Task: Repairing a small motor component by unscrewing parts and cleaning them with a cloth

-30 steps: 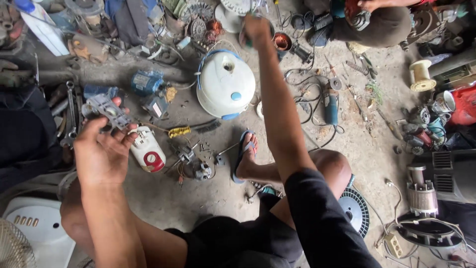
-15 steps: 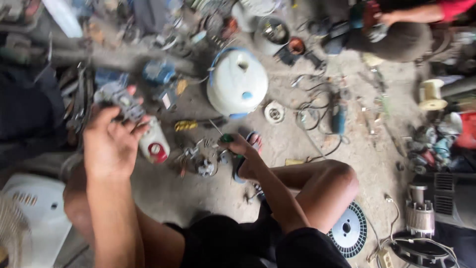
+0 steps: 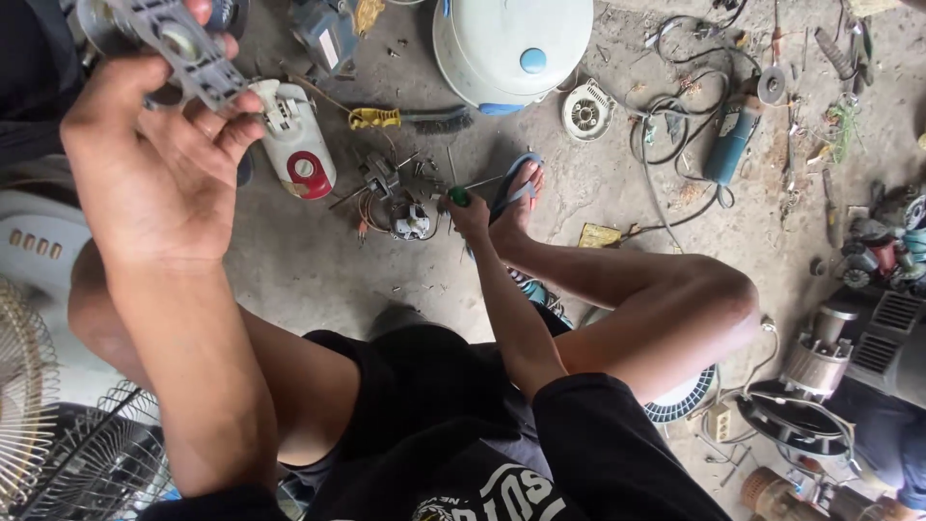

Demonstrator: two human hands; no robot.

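Cluttered floor; left hand [image 3: 159, 169] fingers pinch grey part [image 3: 164, 43], cropped; right hand [image 3: 470, 214] grips green-handled tool [image 3: 460, 197].

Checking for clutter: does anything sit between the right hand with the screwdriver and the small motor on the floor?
Nothing visible: the right hand is right beside the small motor, screwdriver in its grip.
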